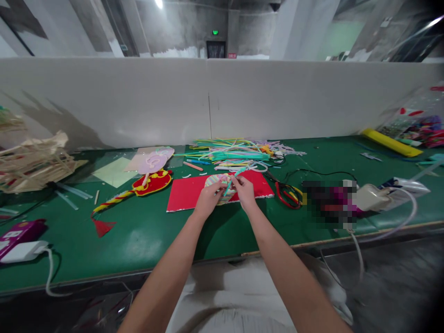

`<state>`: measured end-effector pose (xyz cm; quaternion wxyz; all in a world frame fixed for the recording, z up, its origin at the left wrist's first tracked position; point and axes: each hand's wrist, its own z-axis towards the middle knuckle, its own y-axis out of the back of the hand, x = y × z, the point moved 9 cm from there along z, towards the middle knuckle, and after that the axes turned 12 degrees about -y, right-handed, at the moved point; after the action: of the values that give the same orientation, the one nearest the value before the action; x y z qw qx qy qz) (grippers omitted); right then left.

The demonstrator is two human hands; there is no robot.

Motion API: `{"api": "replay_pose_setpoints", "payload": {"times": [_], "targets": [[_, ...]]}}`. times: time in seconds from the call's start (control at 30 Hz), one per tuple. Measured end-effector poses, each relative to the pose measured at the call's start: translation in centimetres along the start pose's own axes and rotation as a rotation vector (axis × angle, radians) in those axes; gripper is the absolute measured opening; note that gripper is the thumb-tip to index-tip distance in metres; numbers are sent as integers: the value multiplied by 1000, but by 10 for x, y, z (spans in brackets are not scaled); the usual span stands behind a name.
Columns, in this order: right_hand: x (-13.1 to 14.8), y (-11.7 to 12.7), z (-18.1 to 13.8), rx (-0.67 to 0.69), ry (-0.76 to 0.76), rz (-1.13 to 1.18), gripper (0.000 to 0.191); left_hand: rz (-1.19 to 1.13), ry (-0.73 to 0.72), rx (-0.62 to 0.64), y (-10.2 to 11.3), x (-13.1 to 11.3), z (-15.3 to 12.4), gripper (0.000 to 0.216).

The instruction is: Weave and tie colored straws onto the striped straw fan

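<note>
The left hand (209, 198) grips a striped disc (212, 180) and the right hand (244, 190) pinches a green strip (239, 171) over the red board (186, 191), scissors (279, 193) lying at three o'clock.

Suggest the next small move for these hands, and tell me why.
Perhaps press the thin teal fuzzy strip onto the rounded pastel-striped piece: the right hand seems to pinch the strip over that piece, the left hand is close by, and the strip's far end looks loose.
</note>
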<state>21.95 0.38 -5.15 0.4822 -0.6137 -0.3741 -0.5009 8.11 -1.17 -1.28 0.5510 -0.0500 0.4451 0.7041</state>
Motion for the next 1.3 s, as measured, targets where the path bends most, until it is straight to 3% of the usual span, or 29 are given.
{"api": "replay_pose_setpoints", "payload": {"times": [0.27,0.43,0.57,0.87,1.3], "targets": [[-4,-15,-4,153,-87,56,29,58,-127,-3,9,-23,1,20],[-5,-13,-4,132,-126,68,33,95,-180,1,12,-32,2,22],[-9,-13,-4,136,-162,100,34,164,-201,12,11,-33,1,22],[-12,-28,-11,302,-251,110,31,220,-252,-67,17,-31,-2,19],[-6,-21,-9,231,-160,61,28,237,-346,-71,17,-36,-3,20]]}}
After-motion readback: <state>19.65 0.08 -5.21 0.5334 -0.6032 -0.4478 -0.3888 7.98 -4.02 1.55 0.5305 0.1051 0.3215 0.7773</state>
